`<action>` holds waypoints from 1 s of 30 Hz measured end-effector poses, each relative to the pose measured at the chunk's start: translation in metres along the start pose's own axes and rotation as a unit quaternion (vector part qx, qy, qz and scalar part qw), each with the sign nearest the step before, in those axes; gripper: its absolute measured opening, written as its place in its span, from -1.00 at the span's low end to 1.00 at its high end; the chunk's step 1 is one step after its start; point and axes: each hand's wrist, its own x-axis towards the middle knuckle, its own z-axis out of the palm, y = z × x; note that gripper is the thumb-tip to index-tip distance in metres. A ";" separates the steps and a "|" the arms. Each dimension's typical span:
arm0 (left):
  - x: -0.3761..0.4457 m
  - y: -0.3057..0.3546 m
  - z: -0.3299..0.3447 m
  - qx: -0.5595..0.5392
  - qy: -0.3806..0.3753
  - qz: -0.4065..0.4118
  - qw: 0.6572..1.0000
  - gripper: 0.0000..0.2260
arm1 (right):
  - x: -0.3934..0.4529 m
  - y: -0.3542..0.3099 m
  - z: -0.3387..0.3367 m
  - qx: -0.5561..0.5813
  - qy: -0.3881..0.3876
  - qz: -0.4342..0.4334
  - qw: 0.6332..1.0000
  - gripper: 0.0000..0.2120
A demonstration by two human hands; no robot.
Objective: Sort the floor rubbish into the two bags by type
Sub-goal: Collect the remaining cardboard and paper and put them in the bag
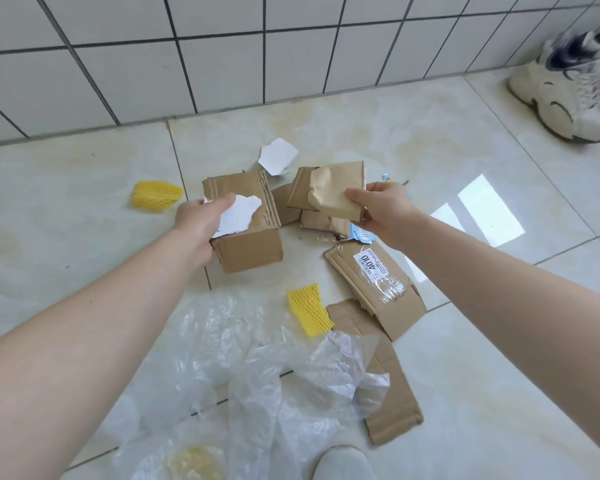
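The left hand [198, 220] grips a cardboard box [246, 233] and a torn white paper [238, 214] against its top. The right hand [381, 207] pinches a crumpled cardboard piece [329, 192] above more scraps. Nearer lie clear plastic bags [257, 375], one holding something yellow [194, 462]. Yellow foam nets [309, 308] and labelled cardboard [378, 289] lie around.

A white and dark blue sports shoe [573, 85] sits by the white tiled wall [222, 53]. The shiny pale floor [482, 341] has yellowish stains.
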 end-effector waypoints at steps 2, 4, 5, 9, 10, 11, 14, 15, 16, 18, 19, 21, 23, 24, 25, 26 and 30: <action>-0.005 0.000 -0.010 -0.008 -0.014 -0.001 1.000 -0.75 | -0.005 -0.001 -0.002 -0.001 -0.003 0.004 1.000 -0.83; -0.010 0.001 -0.018 -0.014 -0.026 0.005 1.000 -0.89 | -0.011 -0.003 -0.003 0.022 -0.015 0.008 1.000 -0.85; -0.012 0.001 -0.022 -0.014 -0.027 0.010 0.999 -0.93 | -0.015 -0.003 -0.003 0.034 -0.022 0.009 0.999 -0.86; -0.012 -0.003 -0.034 -0.024 -0.017 0.026 0.999 -0.89 | -0.029 0.001 -0.006 0.068 -0.050 0.034 0.996 -0.92; -0.013 -0.006 -0.035 -0.024 -0.014 0.027 0.999 -0.85 | -0.031 0.005 -0.008 0.061 -0.063 0.048 0.995 -0.91; -0.013 -0.010 -0.035 -0.019 -0.011 0.026 0.999 -0.79 | -0.033 0.009 -0.010 0.043 -0.081 0.064 0.994 -0.89; -0.017 -0.014 -0.034 0.008 -0.009 0.007 1.000 -0.34 | -0.038 0.021 -0.017 -0.031 -0.154 0.113 0.981 -0.87; -0.018 -0.013 -0.034 0.009 -0.014 0.001 1.000 -0.24 | -0.038 0.023 -0.020 -0.046 -0.172 0.122 0.976 -0.86; -0.018 -0.011 -0.032 0.006 -0.022 -0.002 1.000 -0.21 | -0.037 0.025 -0.021 -0.061 -0.185 0.124 0.973 -0.85; -0.017 -0.008 -0.030 0.013 -0.048 0.000 0.999 -0.34 | -0.034 0.025 -0.024 -0.090 -0.193 0.114 0.970 -0.81; -0.017 -0.008 -0.028 0.024 -0.058 0.008 0.998 -0.46 | -0.031 0.025 -0.025 -0.106 -0.191 0.099 0.971 -0.81; -0.016 -0.006 -0.022 0.037 -0.073 0.023 0.996 -0.68 | -0.023 0.019 -0.024 -0.157 -0.188 0.043 0.968 -0.85; -0.013 -0.005 -0.015 0.030 -0.083 0.032 0.996 -0.75 | -0.014 0.008 -0.020 -0.227 -0.177 -0.017 0.958 -0.82; -0.011 -0.005 -0.010 0.031 -0.087 0.032 0.995 -0.72 | -0.009 0.003 -0.018 -0.261 -0.174 -0.035 0.949 -0.77; -0.008 -0.004 -0.003 0.036 -0.090 0.030 0.995 -0.67 | -0.004 -0.002 -0.016 -0.289 -0.173 -0.045 0.941 -0.73; -0.004 -0.002 0.004 0.044 -0.093 0.031 0.994 -0.63 | 0.003 -0.004 -0.013 -0.312 -0.171 -0.049 0.933 -0.70; 0.015 0.007 0.033 0.083 -0.093 0.059 0.990 -0.58 | 0.025 -0.001 -0.002 -0.377 -0.168 -0.044 0.910 -0.68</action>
